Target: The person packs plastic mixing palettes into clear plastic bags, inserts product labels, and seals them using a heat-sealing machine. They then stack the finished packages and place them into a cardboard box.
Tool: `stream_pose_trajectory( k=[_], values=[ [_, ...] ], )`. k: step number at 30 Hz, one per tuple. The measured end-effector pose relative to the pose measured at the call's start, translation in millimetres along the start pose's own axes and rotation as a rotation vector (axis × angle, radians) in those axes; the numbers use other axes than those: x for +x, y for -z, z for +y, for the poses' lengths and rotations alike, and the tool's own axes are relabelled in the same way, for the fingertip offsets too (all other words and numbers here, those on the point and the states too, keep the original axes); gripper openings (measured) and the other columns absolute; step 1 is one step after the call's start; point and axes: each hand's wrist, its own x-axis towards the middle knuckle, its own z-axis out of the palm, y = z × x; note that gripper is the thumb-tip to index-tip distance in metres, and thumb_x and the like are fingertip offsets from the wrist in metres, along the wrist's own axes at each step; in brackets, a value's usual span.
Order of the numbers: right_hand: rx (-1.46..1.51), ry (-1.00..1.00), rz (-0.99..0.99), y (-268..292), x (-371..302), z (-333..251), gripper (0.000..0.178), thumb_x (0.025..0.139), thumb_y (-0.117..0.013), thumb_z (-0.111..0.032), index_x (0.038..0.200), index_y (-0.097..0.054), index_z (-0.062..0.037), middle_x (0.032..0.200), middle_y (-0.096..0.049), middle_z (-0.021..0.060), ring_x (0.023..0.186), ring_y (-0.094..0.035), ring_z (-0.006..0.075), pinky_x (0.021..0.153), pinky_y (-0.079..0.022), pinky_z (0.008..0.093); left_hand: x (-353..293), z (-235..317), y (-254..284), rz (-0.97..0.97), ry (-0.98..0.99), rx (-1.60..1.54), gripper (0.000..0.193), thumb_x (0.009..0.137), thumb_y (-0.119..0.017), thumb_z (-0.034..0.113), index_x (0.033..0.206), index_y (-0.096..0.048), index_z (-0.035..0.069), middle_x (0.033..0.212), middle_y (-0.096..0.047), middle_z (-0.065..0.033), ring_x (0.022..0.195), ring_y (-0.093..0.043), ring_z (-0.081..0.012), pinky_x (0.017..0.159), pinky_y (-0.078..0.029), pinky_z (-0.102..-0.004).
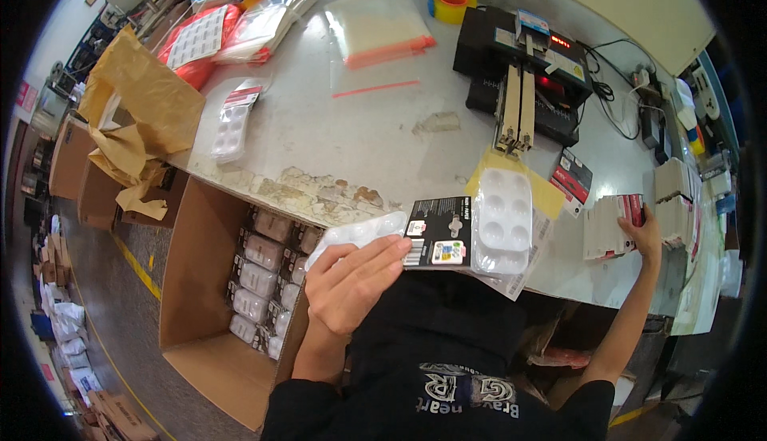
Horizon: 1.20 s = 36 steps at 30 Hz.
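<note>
My left hand [351, 285] is closed on a white plastic paint palette [363, 232] in clear wrapping, just over the table's front edge. Its fingertips reach a black printed card [438, 233]; I cannot tell which palette that card belongs to. Beside the card, a second white palette [503, 221] with round wells sits below the black machine [527, 65], over a yellow sheet [551, 197]. Far to the right, my right hand [645, 237] grips the end of a row of packed cards [609, 227], thumb and fingers around red and black ones.
An open carton [216, 281] holding several packed palettes stands at the left, below the table. Another wrapped palette [232, 125], clear bags [375, 29], a tape roll [451, 1] and brown paper [144, 89] lie around the tabletop. Cables [619, 93] run behind the machine.
</note>
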Motion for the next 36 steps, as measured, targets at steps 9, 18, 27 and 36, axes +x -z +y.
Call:
stream_pose_trajectory(
  k=[9, 18, 27, 36],
  values=[
    [0.121, -0.046, -0.035, -1.2, -8.5, -17.3, 0.084, 0.066, -0.083, -0.030, 0.128, -0.045, 0.0133, 0.102, -0.066, 0.0181, 0.086, -0.064, 0.0206, 0.078, -0.051, 0.0316, -13.6, -14.5, -8.0, 0.110, 0.078, 0.064, 0.012, 0.080, -0.070, 0.000, 0.089, -0.062, 0.005, 0.087, -0.072, -0.0104, 0.076, -0.070, -0.0201, 0.062, -0.049, -0.0244],
    [-0.073, -0.077, 0.107, -2.4, -18.7, -26.9, 0.097, 0.060, -0.085, -0.043, 0.132, -0.045, 0.0101, 0.114, -0.063, 0.0225, 0.099, -0.065, 0.0266, 0.087, -0.049, 0.0340, -12.8, -172.4, -55.4, -0.110, 0.872, 0.548, 0.034, 0.088, -0.067, 0.030, 0.098, -0.062, -0.002, 0.095, -0.066, -0.0082, 0.080, -0.060, -0.0160, 0.069, -0.047, -0.0273],
    [-0.043, -0.124, 0.178, -2.7, -27.6, -43.4, 0.098, 0.058, -0.086, -0.043, 0.133, -0.047, 0.0069, 0.112, -0.065, 0.0214, 0.097, -0.066, 0.0248, 0.086, -0.050, 0.0334, 26.5, -36.6, -180.0, -0.381, 0.928, -0.351, 0.029, 0.085, -0.067, 0.032, 0.088, -0.061, 0.004, 0.090, -0.057, -0.0072, 0.083, -0.054, -0.0187, 0.074, -0.043, -0.0315],
    [0.135, -0.019, 0.441, -8.9, -55.9, -140.7, 0.057, 0.066, -0.083, -0.013, 0.117, -0.061, 0.0009, 0.098, -0.071, 0.0126, 0.087, -0.069, 0.0169, 0.079, -0.053, 0.0290, 23.6, -24.3, -187.2, -0.065, 0.937, -0.677, 0.013, 0.089, -0.061, 0.012, 0.092, -0.053, 0.002, 0.113, -0.061, -0.0123, 0.092, -0.056, -0.0151, 0.076, -0.043, -0.0282]
  ],
)
